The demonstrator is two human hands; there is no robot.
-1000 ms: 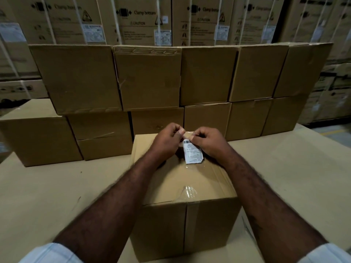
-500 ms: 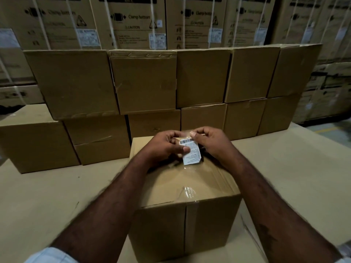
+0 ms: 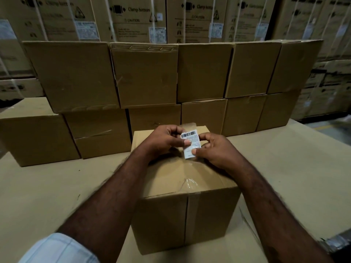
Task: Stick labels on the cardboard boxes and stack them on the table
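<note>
A taped cardboard box (image 3: pixel 182 211) stands on the table (image 3: pixel 47 186) right in front of me. Above its top I hold a small white barcode label (image 3: pixel 190 143) upright between both hands. My left hand (image 3: pixel 163 141) pinches the label's left edge with the thumb on its face. My right hand (image 3: pixel 214 150) pinches its lower right corner. The label's back side is hidden from me. Behind the box, a two-level wall of plain cardboard boxes (image 3: pixel 144 76) is stacked across the table.
A single lower box (image 3: pixel 36 135) sits at the left end of the stack. Tall printed, strapped cartons (image 3: pixel 133 19) fill the background beyond the table. The table's right edge (image 3: pixel 322 238) drops off near my right forearm.
The label turned from hanging below my fingertips to standing upright with the barcode facing me. My hands shifted slightly down and right over the box.
</note>
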